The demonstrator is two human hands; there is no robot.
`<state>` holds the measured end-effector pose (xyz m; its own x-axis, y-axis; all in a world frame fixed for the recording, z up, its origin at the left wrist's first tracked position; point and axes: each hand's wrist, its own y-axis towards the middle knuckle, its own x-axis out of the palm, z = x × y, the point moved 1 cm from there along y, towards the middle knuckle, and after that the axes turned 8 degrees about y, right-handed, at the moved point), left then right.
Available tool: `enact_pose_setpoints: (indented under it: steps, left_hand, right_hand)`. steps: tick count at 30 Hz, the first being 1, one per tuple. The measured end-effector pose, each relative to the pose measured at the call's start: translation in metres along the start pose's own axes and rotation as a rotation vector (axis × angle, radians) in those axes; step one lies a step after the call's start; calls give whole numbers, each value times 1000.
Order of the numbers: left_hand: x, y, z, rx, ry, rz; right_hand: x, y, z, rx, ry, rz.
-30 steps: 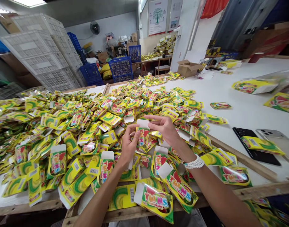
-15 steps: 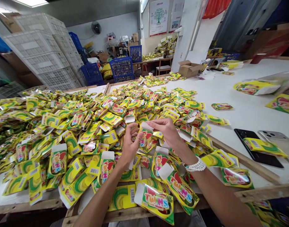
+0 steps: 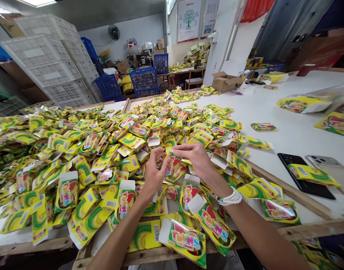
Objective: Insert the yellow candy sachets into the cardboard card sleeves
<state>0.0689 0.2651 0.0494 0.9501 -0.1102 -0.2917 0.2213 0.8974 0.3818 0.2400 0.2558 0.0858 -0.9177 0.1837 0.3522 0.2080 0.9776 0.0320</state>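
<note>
Workroom: from my remote post I am looking past white plastic crates (image 3: 42, 56) stacking up at far left, with blue crates (image 3: 144, 80), a wall fan (image 3: 114, 32) and a tree poster (image 3: 189, 20) showing behind.
Counter (image 3: 262, 103): its white top is carrying a broad heap of yellow-and-green boxes (image 3: 134, 140), spreading from the left edge past the middle.
TWINS box (image 3: 174, 167): it is sitting between both hands, over the front middle of the heap, printed front facing me; I cannot tell if its lower end is touching the boxes below.
Left hand (image 3: 155, 170): I am gripping the box along its left side, thumb pressing near the edge, fingers curling above.
Right hand (image 3: 198, 159): I am pinching at the white top flap (image 3: 171, 151) with thumb and forefinger; a white bead bracelet (image 3: 231, 198) is circling the wrist.
Front edge: two larger-looking TWINS packs (image 3: 186, 240) are lying face up, white flaps standing open.
Right side: a wooden strip (image 3: 290, 189) is running beside a black phone (image 3: 304, 183), which is bearing one yellow pack (image 3: 314, 175); a silver phone (image 3: 323, 162) is lying just beside it.
</note>
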Motion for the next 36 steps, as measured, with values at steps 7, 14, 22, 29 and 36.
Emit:
enact_pose_setpoints:
  steps: [7, 14, 22, 29, 36]
  left_hand:
    - [-1, 1, -4, -6, 1, 38]
    - [0, 0, -3, -30, -32, 43]
    - [-1, 2, -3, 13, -43, 62]
    - [0, 1, -1, -27, -25, 120]
    - [1, -2, -3, -67, 8, 160]
  right_hand:
    - [1, 1, 5, -44, -40, -61]
    - [-1, 2, -1, -55, -46, -120]
    - [3, 0, 3, -190, -201, -110]
    - [1, -1, 0, -154, -256, -297]
    - [10, -6, 9, -340, -490, -220]
